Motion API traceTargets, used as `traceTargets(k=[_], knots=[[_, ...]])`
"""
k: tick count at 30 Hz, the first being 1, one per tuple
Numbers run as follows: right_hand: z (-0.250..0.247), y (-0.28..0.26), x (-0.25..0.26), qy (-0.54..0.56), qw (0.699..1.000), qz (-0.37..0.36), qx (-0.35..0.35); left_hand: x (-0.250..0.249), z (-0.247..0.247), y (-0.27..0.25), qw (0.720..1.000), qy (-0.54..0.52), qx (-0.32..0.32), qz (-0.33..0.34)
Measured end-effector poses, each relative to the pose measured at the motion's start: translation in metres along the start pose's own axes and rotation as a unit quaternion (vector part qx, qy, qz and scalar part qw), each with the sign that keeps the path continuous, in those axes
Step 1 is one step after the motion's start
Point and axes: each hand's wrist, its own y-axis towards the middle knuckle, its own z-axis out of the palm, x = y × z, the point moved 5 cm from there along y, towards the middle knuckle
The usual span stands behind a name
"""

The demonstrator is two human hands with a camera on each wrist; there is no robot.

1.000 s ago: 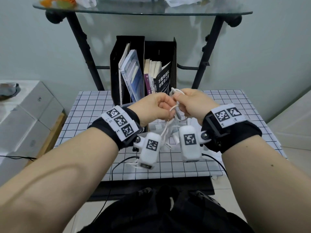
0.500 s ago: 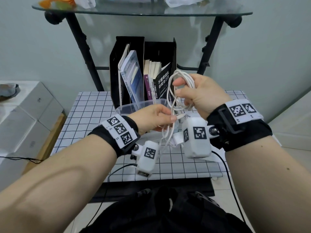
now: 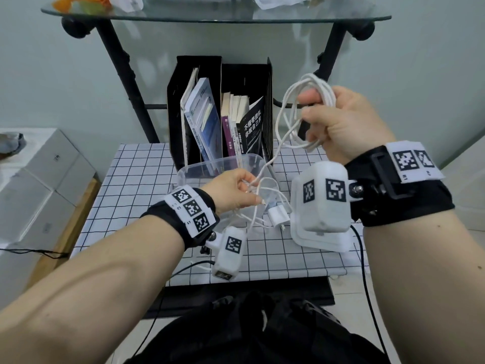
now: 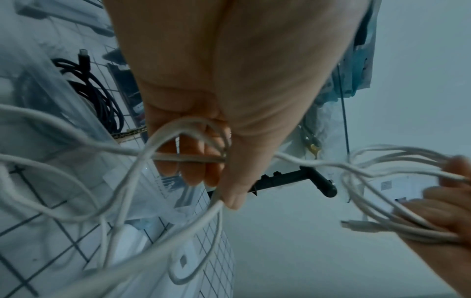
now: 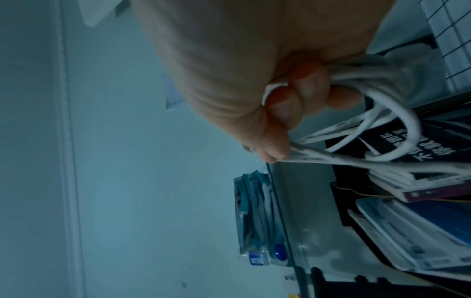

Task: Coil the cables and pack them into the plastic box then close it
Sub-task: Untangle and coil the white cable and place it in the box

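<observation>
My right hand (image 3: 338, 122) is raised at the right and grips several loops of a white cable (image 3: 291, 119) between thumb and curled fingers; the same coil (image 5: 397, 129) shows in the right wrist view. One strand runs down to my left hand (image 3: 233, 191), which pinches the white cable (image 4: 188, 159) low over the clear plastic box (image 3: 202, 166). A white charger plug (image 3: 278, 215) lies on the checked tablecloth (image 3: 136, 179) with loose white cable around it. A black cable (image 4: 94, 92) lies beside the box in the left wrist view.
A black file holder (image 3: 220, 111) full of books stands right behind the box. A black-legged glass shelf (image 3: 210, 11) spans overhead. The box lid (image 3: 322, 243) lies flat at the table's right, under my right wrist. Grey boxes (image 3: 39, 185) stand to the left.
My right hand has risen up and to the right with the coil, drawing cable out. My left hand has dropped toward the box, still pinching the strand.
</observation>
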Motion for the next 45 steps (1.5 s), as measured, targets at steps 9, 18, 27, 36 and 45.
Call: traceTargets(k=[9,18,27,36,45], knots=[[0.002,-0.001,0.006,0.061,0.998,0.005,-0.006,-0.008,-0.003,-0.003,0.998,0.037,-0.017,0.049],[0.012,-0.006,-0.012,0.077,0.995,0.059,0.010,-0.031,0.016,-0.008,0.989,-0.051,0.091,0.105],[0.003,-0.007,-0.029,0.040,0.990,0.137,0.020,-0.031,-0.007,-0.004,0.964,-0.249,0.007,0.092],[0.022,-0.014,-0.037,0.097,0.976,0.178,0.082,-0.033,-0.013,0.005,0.948,-0.305,-0.052,0.069],[0.008,0.001,-0.032,0.289,0.944,0.151,0.052,-0.013,-0.005,0.003,0.972,-0.230,0.013,0.040]])
